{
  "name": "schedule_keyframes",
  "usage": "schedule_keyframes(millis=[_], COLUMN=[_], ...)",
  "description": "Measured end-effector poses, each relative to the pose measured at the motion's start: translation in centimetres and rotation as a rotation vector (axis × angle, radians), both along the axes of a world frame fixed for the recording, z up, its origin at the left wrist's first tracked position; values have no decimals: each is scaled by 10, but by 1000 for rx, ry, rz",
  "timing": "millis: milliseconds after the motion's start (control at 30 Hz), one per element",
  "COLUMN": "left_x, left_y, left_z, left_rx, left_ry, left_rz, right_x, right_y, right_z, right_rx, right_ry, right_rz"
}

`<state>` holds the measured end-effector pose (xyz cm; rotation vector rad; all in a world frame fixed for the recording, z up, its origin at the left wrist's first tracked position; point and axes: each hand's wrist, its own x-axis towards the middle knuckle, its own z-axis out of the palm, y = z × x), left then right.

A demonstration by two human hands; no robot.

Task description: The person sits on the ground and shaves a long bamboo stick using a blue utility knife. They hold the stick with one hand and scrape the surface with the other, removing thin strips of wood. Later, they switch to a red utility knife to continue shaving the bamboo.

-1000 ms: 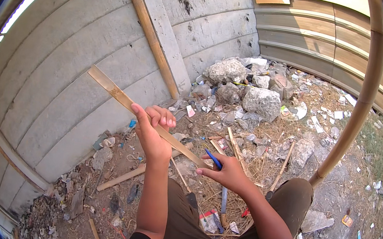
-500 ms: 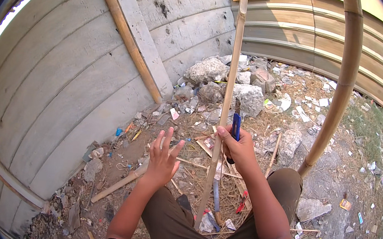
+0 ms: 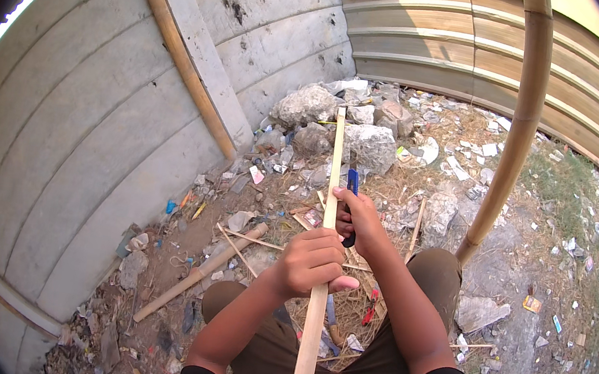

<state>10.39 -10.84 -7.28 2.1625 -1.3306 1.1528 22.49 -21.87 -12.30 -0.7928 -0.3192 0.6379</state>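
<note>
Bamboo strip, wrapped by closed left fingers; right fingers, curled round blue knife, touch the strip.

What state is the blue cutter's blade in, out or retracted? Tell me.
Out: a narrow dark blade extends past the front end of the blue cutter in the right hand.

- Bamboo pole blocks the way right, just beside the right knee.
- Rocks stand ahead, beyond the bamboo strip.
- Open air separates left hand and concrete wall.
</note>
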Motion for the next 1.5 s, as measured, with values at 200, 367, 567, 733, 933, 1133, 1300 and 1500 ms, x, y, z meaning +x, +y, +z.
schedule_keyframes(millis=[200, 367, 567, 733, 933, 1133, 1300, 1500], left_x=[-13, 0, 24, 7, -66, -116, -140, -174], left_y=[2, 56, 131, 117, 84, 67, 69, 39], left_z=[15, 17, -34, -18, 64, 51, 58, 71], left_rx=[-503, -401, -170, -1015, -1278, -1225, -1107, -975], left_ry=[-18, -140, -113, 101, 131, -127, -77, -72], left_rz=[-171, 173, 609, 180, -341, -256, -295, -271], right_x=[-11, -38, -33, -28, -65, -69, -69, -50], right_y=[19, 29, 35, 41, 58, 49, 50, 51], right_z=[-34, -34, -36, -48, -48, -43, -36, -39], right_rx=[-267, -695, -990, -1005, -911, -962, -938, -1075], right_ry=[-517, -778, -805, -895, -966, -944, -964, -893], right_rz=[-167, -229, -304, -233, -202, -266, -310, -367])
